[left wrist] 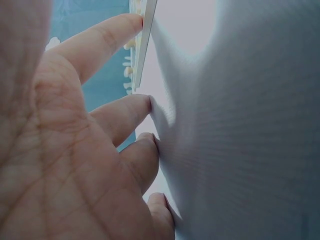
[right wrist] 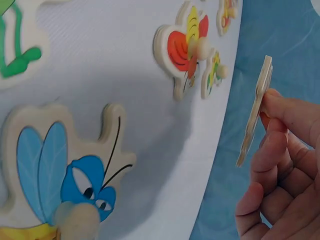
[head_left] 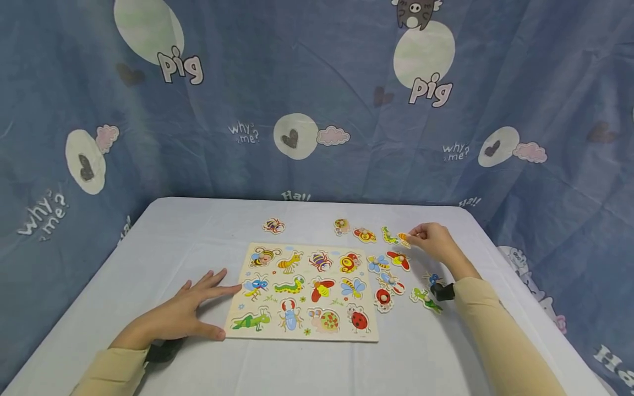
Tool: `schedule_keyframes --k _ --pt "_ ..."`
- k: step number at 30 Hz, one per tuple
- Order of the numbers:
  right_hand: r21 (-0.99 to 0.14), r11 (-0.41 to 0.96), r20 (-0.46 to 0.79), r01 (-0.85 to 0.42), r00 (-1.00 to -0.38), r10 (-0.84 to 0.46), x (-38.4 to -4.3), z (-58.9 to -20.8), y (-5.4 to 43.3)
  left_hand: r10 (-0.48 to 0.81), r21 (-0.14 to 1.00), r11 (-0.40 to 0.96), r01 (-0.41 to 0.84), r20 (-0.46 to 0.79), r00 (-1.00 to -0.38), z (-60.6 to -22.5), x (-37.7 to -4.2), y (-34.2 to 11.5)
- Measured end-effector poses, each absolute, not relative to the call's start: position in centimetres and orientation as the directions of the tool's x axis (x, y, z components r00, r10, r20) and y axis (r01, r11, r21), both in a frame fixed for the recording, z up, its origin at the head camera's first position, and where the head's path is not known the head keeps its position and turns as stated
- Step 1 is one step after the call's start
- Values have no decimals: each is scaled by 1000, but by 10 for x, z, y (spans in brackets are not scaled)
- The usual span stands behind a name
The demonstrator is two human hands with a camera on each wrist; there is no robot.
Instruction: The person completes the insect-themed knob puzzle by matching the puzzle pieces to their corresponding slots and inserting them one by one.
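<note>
My right hand (head_left: 436,245) pinches a wooden puzzle piece (head_left: 404,240) with orange and yellow stripes, near the table's far right. In the right wrist view that piece is edge-on between thumb and fingers, raised off the cloth; its printed face is mostly hidden. My left hand (head_left: 185,311) lies spread at the left edge of the insect puzzle board (head_left: 267,335). One extended finger reaches the board's edge (left wrist: 146,47) in the left wrist view, while other fingertips rest on the cloth. The board shows several printed insects in rows.
Knobbed pieces lie about the board: a spider (head_left: 274,226) and snail (head_left: 341,226) behind it; a caterpillar (head_left: 388,235), red-winged insect (head_left: 398,260), dragonfly (head_left: 378,264), beetle (head_left: 391,283), ladybug (head_left: 383,300) and grasshopper (head_left: 426,300) to the right. A blue-headed insect (right wrist: 87,185) lies below my right wrist.
</note>
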State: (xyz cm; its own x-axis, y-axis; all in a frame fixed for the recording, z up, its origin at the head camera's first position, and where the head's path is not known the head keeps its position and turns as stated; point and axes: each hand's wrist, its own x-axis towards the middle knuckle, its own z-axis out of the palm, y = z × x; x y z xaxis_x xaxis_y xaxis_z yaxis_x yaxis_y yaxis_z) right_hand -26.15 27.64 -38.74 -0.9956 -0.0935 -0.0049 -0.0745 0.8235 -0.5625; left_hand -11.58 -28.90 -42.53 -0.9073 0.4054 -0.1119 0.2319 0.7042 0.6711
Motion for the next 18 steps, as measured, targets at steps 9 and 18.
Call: schedule_keyframes --k 9,18 --pt "-582 809 -7 -85 -994 -109 -261 -383 269 409 662 712 236 -117 -905 -425 -116 -289" --pt "-583 804 -6 -114 -989 -145 -264 -379 259 408 661 713 234 -120 -905 -425 -116 -289"
